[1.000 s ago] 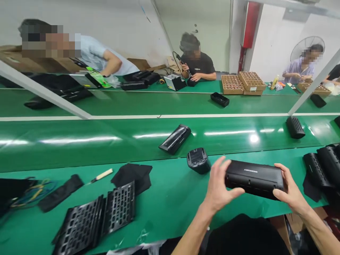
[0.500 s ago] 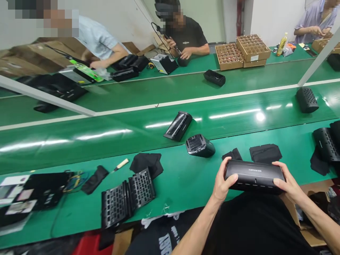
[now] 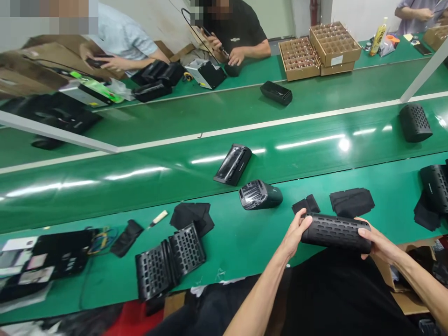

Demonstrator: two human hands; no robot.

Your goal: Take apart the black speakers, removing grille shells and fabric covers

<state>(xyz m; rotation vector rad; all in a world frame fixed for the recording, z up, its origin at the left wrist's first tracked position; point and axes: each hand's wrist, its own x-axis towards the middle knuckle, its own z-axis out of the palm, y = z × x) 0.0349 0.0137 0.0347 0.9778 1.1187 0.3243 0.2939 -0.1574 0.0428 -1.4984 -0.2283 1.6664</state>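
Both of my hands grip a black speaker housing by its ends, above the table's front edge. My left hand closes on its left end, and my right hand on its right end. Its slotted grille side faces up. Just beyond it on the table lie small black cloth pieces and a stack of black cloth sheets. Another speaker housing with a shiny end rests at the table's far edge, left of my hands.
A speaker housing lies on the green conveyor belt, and a grilled one stands farther right. Black grille panels, a white-handled tool and cloth sheets are at left. Co-workers sit across the belt beside divided cartons.
My hands have turned the speaker housing, so its slotted grille now faces up instead of the side with lettering. Across the belt, the person at left has raised a dark object in their hands.
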